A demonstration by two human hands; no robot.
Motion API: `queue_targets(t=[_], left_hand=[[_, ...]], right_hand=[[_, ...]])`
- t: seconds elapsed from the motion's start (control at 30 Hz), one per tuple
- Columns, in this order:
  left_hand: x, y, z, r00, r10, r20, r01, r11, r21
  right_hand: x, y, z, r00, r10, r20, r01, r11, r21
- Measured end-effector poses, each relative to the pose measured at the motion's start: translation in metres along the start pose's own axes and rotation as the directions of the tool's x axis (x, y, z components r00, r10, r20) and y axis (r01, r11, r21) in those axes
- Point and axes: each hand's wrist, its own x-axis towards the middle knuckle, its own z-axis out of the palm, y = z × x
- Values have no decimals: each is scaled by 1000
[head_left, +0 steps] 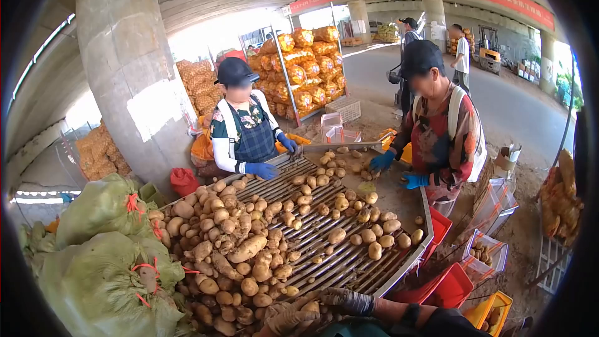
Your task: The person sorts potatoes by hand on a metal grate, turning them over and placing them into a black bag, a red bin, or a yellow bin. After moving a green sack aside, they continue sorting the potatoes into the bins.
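Observation:
My left hand (288, 318), in a dirty tan glove, is low in the head view at the front edge of the potato pile (231, 243). Its fingers stretch to the right, open, against the potatoes. My right hand (347, 301), in a dark grey glove, reaches left over the near end of the slatted metal sorting table (368, 278), fingers extended and open. A small potato (310, 306) lies between the fingertips of both hands; I see no firm grip on it. Loose potatoes (374, 237) are scattered across the slats.
Two people in blue gloves (261, 170) stand at the table's far side. Green sacks (103, 262) crowd the left. Red crates (446, 287) and a yellow crate (493, 312) stand at right. Behind are a concrete pillar (125, 56) and stacked potato bags (302, 68).

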Motion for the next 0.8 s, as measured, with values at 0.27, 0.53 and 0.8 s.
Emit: queue_targets(t=[0.27,0.53,0.8], left_hand=[[26,3,2,991,-132,-27,134,938,318],[48,10,17,986,-159,-53,167,910,380],[90,-45,-32,965,91,-245,78,794,602]], right_hand=[[6,18,-25,996,-85,-13,81,980,-183],[21,31,-54,994,-106,-25,68,784,-617],[20,48,-98,917,-183,-353,79,954,-289]])
